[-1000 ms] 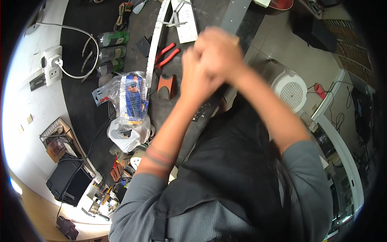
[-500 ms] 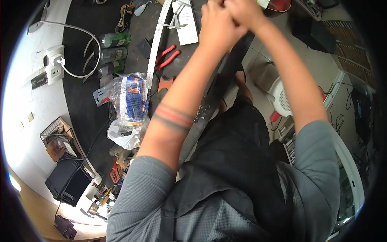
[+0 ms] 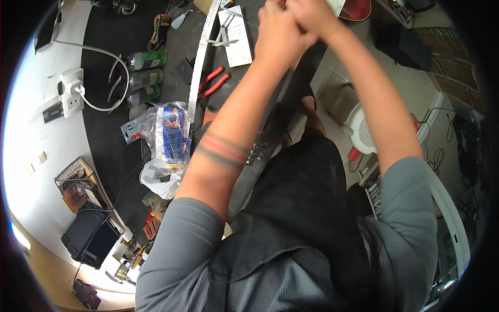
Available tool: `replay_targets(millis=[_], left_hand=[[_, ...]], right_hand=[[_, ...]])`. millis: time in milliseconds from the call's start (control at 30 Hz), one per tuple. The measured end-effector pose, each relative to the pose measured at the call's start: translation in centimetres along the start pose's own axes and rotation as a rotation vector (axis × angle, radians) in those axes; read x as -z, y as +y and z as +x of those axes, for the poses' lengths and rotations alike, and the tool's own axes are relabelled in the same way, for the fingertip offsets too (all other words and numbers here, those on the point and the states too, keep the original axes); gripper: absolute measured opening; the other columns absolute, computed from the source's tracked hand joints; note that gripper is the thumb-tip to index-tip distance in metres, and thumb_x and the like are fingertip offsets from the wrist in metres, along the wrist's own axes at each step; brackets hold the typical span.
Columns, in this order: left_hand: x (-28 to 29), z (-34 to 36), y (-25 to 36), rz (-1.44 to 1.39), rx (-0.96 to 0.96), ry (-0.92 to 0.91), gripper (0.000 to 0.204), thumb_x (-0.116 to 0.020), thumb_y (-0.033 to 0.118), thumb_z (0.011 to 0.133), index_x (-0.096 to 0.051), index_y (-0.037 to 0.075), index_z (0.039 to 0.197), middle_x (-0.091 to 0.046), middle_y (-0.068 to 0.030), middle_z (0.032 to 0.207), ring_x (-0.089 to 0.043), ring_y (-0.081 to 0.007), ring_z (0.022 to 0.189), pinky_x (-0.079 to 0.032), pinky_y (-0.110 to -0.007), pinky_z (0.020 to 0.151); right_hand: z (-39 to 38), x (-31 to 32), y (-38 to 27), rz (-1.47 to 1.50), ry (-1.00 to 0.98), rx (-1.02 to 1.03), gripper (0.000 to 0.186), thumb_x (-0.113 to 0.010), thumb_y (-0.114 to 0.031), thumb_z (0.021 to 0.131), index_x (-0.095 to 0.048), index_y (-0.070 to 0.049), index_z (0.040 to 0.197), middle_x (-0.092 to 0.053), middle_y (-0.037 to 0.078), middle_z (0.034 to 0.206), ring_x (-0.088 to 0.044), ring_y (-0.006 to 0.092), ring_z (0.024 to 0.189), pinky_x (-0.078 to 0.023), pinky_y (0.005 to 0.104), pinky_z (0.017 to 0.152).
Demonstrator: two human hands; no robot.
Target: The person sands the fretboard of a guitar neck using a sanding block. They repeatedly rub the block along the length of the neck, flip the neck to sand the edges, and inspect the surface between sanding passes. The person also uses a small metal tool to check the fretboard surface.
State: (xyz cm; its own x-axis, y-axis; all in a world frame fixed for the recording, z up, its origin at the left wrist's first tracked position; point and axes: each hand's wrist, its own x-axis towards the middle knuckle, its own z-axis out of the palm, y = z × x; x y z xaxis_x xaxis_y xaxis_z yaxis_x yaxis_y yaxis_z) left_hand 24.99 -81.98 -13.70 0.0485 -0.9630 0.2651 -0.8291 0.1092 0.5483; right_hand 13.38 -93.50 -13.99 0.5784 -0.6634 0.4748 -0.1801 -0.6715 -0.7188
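Both my hands meet over the bench at the upper edge. My left hand [image 3: 281,30] has its fingers curled in, and my right hand [image 3: 314,16] is closed right against it. Whatever they grip is hidden by the hands and cut off by the picture's edge. Left of my left hand lies a white flat box [image 3: 238,49] with thin grey metal pieces [image 3: 224,37] across it. A long white ruler [image 3: 199,65] runs beside that. Red-handled pliers [image 3: 214,86] lie between the ruler and my left forearm.
Several green-tinted bottles [image 3: 148,61] stand at the left, near a wall outlet [image 3: 71,92] with a looped white cable. A clear plastic bag [image 3: 174,135] holding a blue printed package lies closer in. Right of the bench are a white stool [image 3: 359,130] and a black box [image 3: 403,47].
The view has shifted slightly, so the bottles and bag sit a little lower and the white box a little further left. My hands stay together at nearly the same spot.
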Motion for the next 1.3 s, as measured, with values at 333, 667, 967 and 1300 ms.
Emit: replay_targets(millis=[333, 667, 967, 1300], left_hand=[[9.6, -23.8, 0.1, -0.003, 0.215, -0.219, 0.065, -0.094, 0.03, 0.08, -0.079, 0.005, 0.139, -0.064, -0.0288, 0.145, -0.057, -0.052, 0.132, -0.049, -0.059, 0.114], [0.2, 1.6, 1.5, -0.007, 0.101, -0.048, 0.047, -0.088, 0.027, 0.086, -0.075, -0.005, 0.119, -0.062, -0.0339, 0.127, -0.059, -0.0542, 0.123, -0.053, -0.059, 0.11], [10.3, -26.2, 0.6, 0.035, 0.327, -0.303, 0.069, -0.09, 0.032, 0.082, -0.076, 0.005, 0.145, -0.066, -0.0253, 0.154, -0.053, -0.0509, 0.147, -0.045, -0.058, 0.123], [-0.9, 3.1, 1.9, -0.004, 0.187, -0.026, 0.048, -0.092, 0.031, 0.084, -0.079, -0.001, 0.117, -0.062, -0.0289, 0.133, -0.061, -0.0473, 0.125, -0.06, -0.055, 0.104]], right_hand=[[-16.3, -12.7, -18.8, -0.034, -0.069, -0.051, 0.025, -0.07, -0.026, 0.085, -0.07, -0.01, 0.105, -0.068, 0.013, 0.114, -0.07, 0.0371, 0.121, -0.051, 0.0503, 0.124], [-0.4, -0.2, 0.1, 0.036, 0.033, -0.033, 0.017, -0.055, -0.011, 0.095, -0.069, -0.003, 0.1, -0.071, 0.02, 0.102, -0.072, 0.0437, 0.098, -0.059, 0.0507, 0.087], [-17.0, -14.4, -18.1, -0.025, 0.018, 0.0, 0.037, -0.074, -0.033, 0.077, -0.071, -0.013, 0.107, -0.068, 0.011, 0.113, -0.069, 0.0379, 0.112, -0.057, 0.0507, 0.108], [2.0, 1.0, 2.6, -0.005, 0.021, -0.017, 0.015, -0.056, -0.011, 0.094, -0.068, -0.004, 0.099, -0.071, 0.02, 0.101, -0.072, 0.0438, 0.097, -0.058, 0.051, 0.088]])
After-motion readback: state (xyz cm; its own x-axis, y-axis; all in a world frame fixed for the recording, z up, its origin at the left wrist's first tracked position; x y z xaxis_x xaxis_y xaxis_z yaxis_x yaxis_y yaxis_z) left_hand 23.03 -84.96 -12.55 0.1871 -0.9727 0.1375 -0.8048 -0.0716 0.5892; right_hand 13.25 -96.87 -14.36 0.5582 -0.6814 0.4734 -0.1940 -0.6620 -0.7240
